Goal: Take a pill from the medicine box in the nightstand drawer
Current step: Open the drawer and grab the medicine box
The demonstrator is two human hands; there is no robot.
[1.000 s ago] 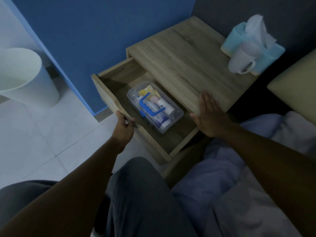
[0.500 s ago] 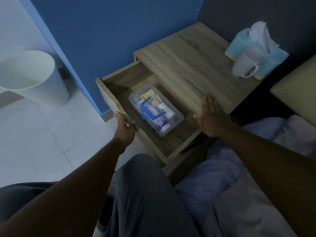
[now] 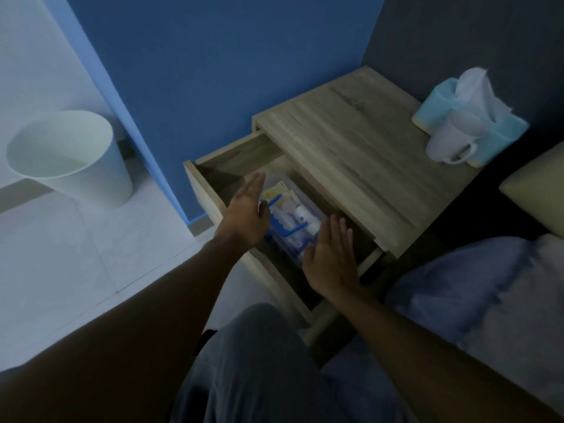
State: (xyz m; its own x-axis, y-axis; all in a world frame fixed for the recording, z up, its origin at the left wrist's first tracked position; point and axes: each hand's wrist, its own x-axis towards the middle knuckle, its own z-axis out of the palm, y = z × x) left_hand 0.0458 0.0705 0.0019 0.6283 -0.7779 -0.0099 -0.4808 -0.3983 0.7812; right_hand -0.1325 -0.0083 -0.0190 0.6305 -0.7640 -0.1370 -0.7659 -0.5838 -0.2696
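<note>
Now reaching into the open drawer [image 3: 213, 166] with left hand [image 3: 247, 213] and right hand [image 3: 329, 264], both flat, fingers spread, gripping nothing. Between them, low in the drawer: clear medicine box [image 3: 293, 218], blue handle [image 3: 282, 230] up, partly hidden behind both hands.

Wooden nightstand [image 3: 360, 154], drawer [image 3: 232, 160] pulled open. On top, far right corner: white mug [image 3: 450, 141] touching blue tissue box [image 3: 485, 129]. In drawer: clear medicine box [image 3: 293, 215].
</note>
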